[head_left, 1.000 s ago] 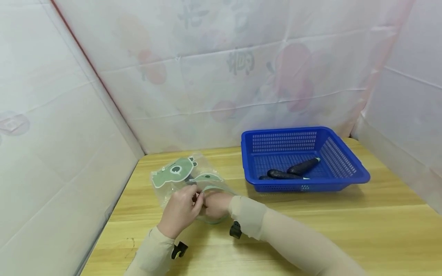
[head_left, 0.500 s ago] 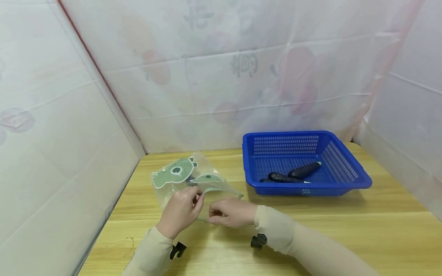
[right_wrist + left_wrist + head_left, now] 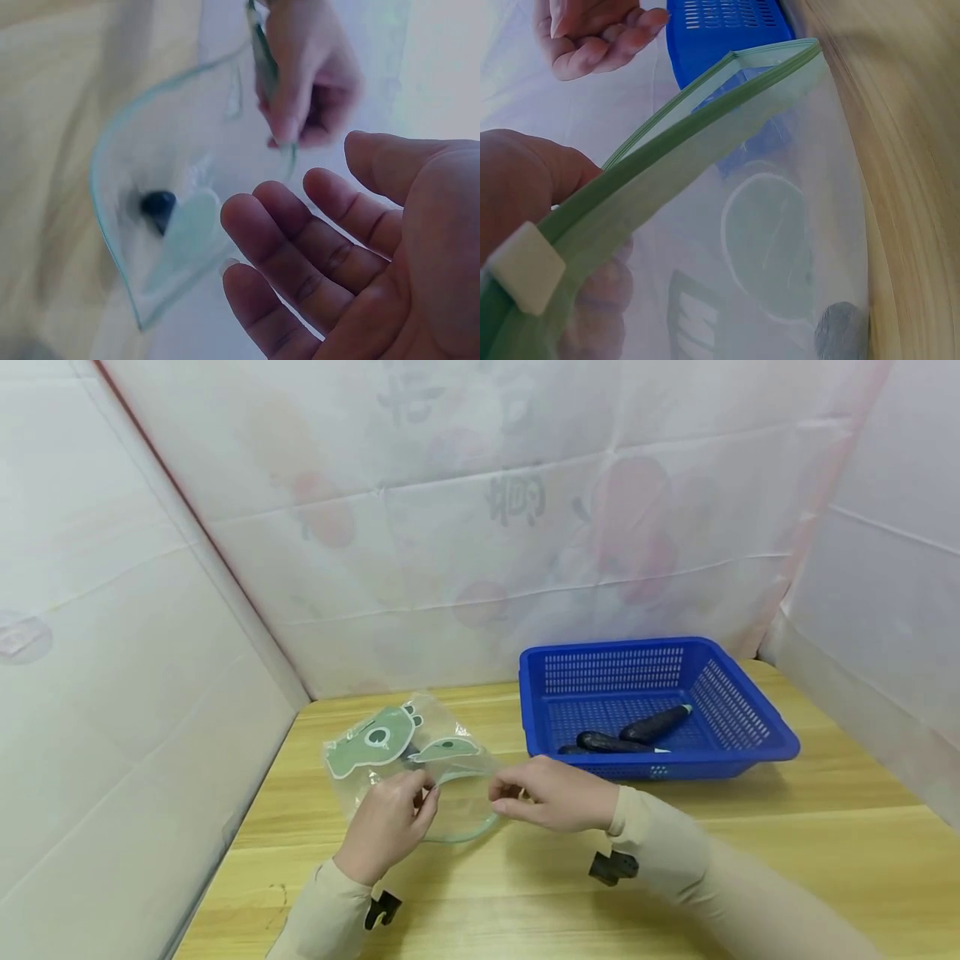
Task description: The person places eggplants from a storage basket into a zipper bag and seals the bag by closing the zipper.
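Left hand (image 3: 386, 822): fingers and thumb pinching the rim of a clear plastic zip bag, printed with green cartoon shapes (image 3: 450, 747), near its white plastic slider (image 3: 529, 268).

Right hand (image 3: 558, 793): fingers loosely bent, holding nothing; just beside the right part of the bag's mouth, apart from it in the wrist views.

Bag: lying at the left of the worktop, its green zip rim (image 3: 667, 142) gaping toward the near side. Within: one dark, rounded object (image 3: 157, 206), probably an eggplant; the rest of it is obscured.

Basket, blue plastic, rectangular, slotted sides (image 3: 720, 753): right of the bag, toward the far edge. Contents: dark purple eggplants (image 3: 656, 724), three visible, one mostly hidden behind the near wall.

Worktop, pale wood-grain (image 3: 450, 910): bearing bag and basket. Beyond: white printed cloth (image 3: 420, 552).

Step in hand, as judged: loading the bag, one piece apparently in. Next move, as judged: calls for the left hand to keep the mouth spread and the right to reach rightward for another eggplant.
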The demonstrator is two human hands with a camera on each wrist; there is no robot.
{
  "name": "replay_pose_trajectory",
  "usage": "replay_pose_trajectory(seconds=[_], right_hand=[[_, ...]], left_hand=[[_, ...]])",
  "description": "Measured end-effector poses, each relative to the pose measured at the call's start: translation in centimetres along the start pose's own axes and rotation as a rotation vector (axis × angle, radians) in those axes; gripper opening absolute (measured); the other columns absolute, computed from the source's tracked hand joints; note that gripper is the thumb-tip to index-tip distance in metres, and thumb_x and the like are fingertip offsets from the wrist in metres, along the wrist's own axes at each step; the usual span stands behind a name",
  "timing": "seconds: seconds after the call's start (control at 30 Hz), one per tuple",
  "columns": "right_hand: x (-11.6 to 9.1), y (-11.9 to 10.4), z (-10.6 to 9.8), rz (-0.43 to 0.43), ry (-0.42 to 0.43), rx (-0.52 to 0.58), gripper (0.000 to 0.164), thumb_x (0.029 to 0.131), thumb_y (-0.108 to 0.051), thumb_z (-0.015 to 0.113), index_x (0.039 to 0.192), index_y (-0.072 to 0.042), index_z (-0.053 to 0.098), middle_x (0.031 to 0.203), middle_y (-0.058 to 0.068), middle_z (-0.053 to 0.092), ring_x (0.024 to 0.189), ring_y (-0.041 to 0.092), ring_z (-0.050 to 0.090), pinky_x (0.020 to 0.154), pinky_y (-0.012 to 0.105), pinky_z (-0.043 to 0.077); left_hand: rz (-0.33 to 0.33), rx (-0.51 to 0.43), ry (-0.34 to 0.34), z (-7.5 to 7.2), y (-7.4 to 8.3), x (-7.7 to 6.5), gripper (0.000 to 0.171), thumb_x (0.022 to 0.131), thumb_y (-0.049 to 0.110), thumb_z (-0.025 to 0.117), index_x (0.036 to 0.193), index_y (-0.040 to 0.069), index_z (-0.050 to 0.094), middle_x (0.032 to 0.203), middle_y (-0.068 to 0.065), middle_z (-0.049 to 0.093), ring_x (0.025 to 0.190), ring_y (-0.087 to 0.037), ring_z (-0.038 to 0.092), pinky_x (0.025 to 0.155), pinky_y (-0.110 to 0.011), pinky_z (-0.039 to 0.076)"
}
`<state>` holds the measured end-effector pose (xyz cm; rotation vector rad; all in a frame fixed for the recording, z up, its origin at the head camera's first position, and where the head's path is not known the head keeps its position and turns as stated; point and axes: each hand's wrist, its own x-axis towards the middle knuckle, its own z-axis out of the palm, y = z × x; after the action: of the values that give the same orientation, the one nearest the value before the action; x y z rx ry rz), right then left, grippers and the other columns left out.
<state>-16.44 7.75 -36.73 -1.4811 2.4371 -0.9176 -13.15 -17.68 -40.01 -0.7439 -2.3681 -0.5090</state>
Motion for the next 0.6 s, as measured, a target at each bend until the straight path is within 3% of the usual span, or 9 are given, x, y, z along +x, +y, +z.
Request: replay_pose_trajectory(seconds=[0.23,0.37,0.6], right_hand=[[-0.5,0.1,-2.2,0.049,0.034,-0.015,0.017,0.095,-0.035,0.046,0.102,-0.026,0.057,0.093,-0.013,0.060,0.080,0.000,0.057,0.070,0.022,0.048],[-0.5,0.1,-3.3,0.050,0.059,-0.058,0.020,0.095,-0.036,0.045,0.103,-0.023,0.058,0.090,-0.015,0.059,0.074,0.003,0.056,0.066,0.023,0.047],[-0.8,0.3,-6.1,0.083,0.072,-0.127,0.013,0.095,-0.036,0.045,0.101,-0.030,0.054,0.085,-0.014,0.058,0.065,0.006,0.052,0.059,0.024,0.045]], left_hand=[[-0.006,-0.005,-0.014,-0.2,0.0,-0.2,0.007,0.079,0.011,0.066,0.075,0.014,0.061,0.064,0.012,0.052,0.055,0.001,0.045,0.049,-0.013,0.039],[-0.011,-0.008,-0.027,-0.3,0.0,-0.2,0.008,0.080,0.013,0.066,0.075,0.015,0.061,0.064,0.013,0.052,0.055,0.002,0.045,0.049,-0.013,0.039],[-0.018,-0.008,-0.047,-0.4,0.0,0.1,0.007,0.082,0.014,0.065,0.075,0.016,0.061,0.066,0.012,0.054,0.055,0.003,0.045,0.050,-0.013,0.039]])
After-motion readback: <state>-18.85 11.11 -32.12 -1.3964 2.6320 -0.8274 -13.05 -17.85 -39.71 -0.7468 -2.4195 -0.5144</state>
